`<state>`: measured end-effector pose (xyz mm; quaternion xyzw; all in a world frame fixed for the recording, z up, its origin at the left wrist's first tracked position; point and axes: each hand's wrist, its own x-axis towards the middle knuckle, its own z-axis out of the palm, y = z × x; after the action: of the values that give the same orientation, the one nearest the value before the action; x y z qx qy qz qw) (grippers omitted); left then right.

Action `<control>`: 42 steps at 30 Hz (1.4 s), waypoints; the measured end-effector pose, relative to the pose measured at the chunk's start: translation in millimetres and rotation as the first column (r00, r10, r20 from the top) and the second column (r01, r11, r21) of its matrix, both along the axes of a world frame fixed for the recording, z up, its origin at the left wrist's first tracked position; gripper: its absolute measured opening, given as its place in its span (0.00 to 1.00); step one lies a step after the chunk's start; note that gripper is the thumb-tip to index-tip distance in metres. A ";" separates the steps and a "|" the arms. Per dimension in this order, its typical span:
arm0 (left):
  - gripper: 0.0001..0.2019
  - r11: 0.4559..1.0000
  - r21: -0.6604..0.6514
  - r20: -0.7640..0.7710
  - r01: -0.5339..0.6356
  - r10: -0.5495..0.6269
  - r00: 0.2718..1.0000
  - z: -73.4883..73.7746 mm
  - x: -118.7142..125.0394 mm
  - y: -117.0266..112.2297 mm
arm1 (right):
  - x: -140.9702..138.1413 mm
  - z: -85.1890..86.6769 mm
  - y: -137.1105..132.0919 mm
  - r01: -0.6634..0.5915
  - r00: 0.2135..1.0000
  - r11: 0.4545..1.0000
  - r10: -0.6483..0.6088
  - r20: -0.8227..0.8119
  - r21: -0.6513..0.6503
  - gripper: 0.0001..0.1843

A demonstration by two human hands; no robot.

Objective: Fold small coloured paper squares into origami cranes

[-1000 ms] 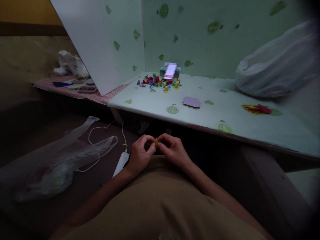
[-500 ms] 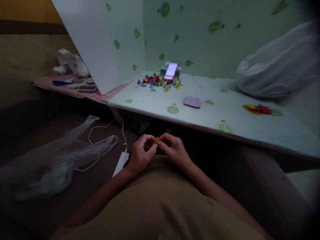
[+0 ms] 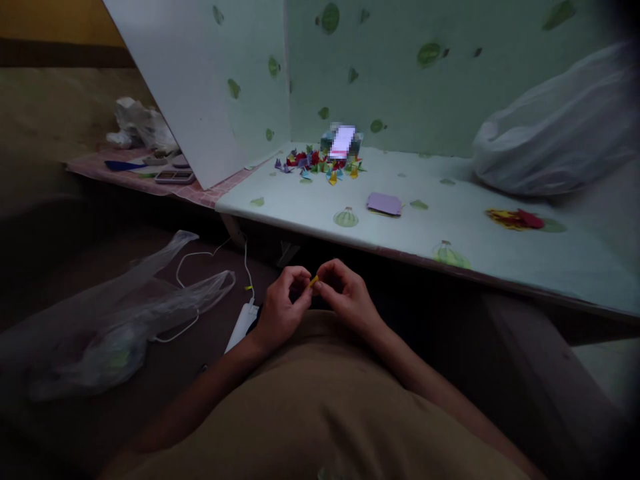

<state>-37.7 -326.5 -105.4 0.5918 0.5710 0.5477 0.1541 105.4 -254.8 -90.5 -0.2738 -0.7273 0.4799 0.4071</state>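
Yellow paper scrap [image 3: 313, 281] over the lap.
Clamped between fingertips of left hand [image 3: 283, 310] and right hand [image 3: 345, 300], likely to steady it.

The room is dim. Soft, even light falls from above and ahead onto the pale green tabletop [image 3: 310, 200] and the leaf-patterned backdrop [image 3: 400, 87], the brightest areas, with no hard glare. Below the table edge everything sinks into shadow. The left hand [image 3: 280, 310] and right hand [image 3: 345, 300] look murky and soft-edged, and the yellow piece [image 3: 313, 281] pinched between them is a faint speck of colour. The plastic bag [image 3: 125, 320] on the floor is grainy and smeared. The right-hand corners darken to a vignette, and the white sack [image 3: 555, 127] there blurs and stretches. One patch on the box [image 3: 342, 141] is pixelated.
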 end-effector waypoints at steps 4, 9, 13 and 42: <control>0.08 0.999 0.008 -0.016 0.050 -0.050 0.999 4.5 -0.7 -1.8 | 2.8 3.7 2.2 -0.105 0.993 0.991 0.109 -0.051 0.087 0.01; 0.08 0.999 0.002 0.010 0.051 -0.051 0.999 8.0 -3.0 -3.3 | 2.2 -0.9 4.0 -0.155 0.972 0.985 0.138 -0.188 -0.077 0.03; 0.03 0.998 -0.033 -0.005 0.051 -0.051 0.999 8.7 -6.0 -3.0 | 1.6 -2.5 4.1 -0.163 0.962 0.979 0.130 -0.240 -0.123 0.04; 0.09 0.985 -0.135 0.536 0.104 -0.016 0.844 8.7 -0.1 -1.7 | -2.1 -0.1 -0.5 -0.229 0.965 0.952 0.195 -0.176 -0.202 0.10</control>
<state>-37.8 -328.2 -96.7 0.4200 0.5287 0.6381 0.3700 103.3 -255.4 -90.6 -0.1996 -0.6611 0.6184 0.3752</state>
